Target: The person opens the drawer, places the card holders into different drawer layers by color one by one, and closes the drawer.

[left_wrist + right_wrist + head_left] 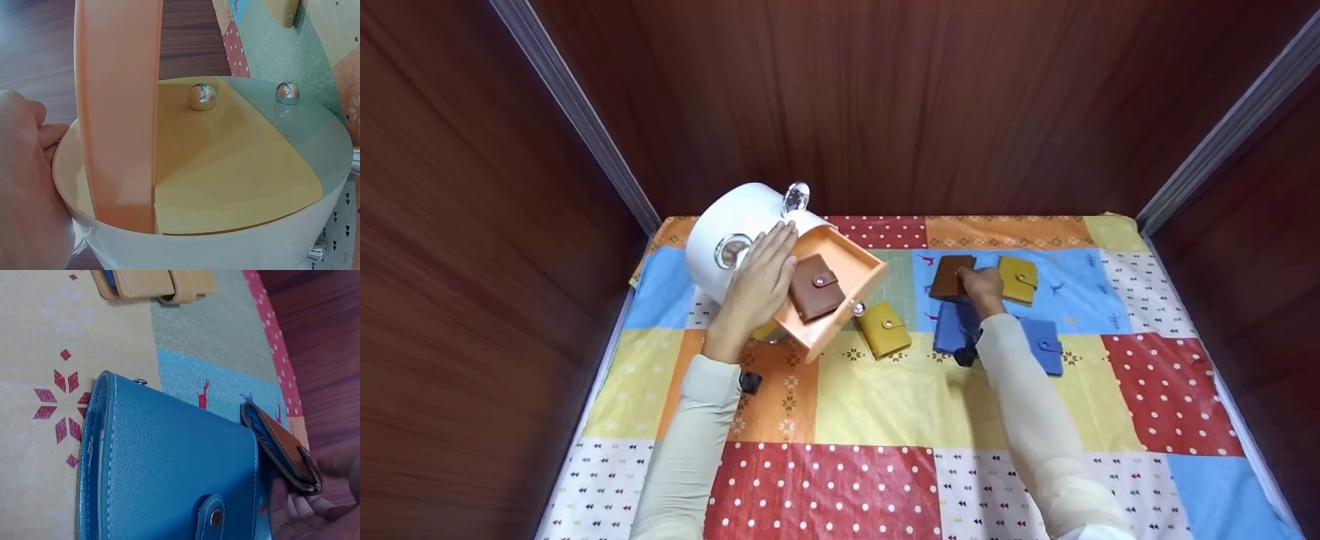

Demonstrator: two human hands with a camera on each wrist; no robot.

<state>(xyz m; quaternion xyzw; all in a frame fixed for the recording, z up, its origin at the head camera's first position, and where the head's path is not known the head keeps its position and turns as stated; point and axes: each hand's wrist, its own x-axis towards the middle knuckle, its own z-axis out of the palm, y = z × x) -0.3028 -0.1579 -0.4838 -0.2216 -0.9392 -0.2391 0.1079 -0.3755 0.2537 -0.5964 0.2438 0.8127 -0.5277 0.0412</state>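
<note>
A round white drawer box (735,214) stands at the left, its orange drawer (844,251) pulled out with a brown snap wallet (816,289) lying inside. My left hand (759,281) rests with straight fingers against the box beside this drawer. In the left wrist view, a yellow drawer front (236,169) sits flush in the box. My right hand (984,289) pinches the edge of another brown wallet (950,276), thumb on top and fingers below; the right wrist view shows this wallet tilted (281,441). Closest to that hand lies a blue wallet (951,328).
Right of the held wallet is a yellow wallet (1020,279), with a second blue wallet (1046,343) partly behind the right sleeve. Another yellow wallet (886,330) lies in front of the drawer. Wooden panels (885,105) enclose the patchwork-covered table (870,405).
</note>
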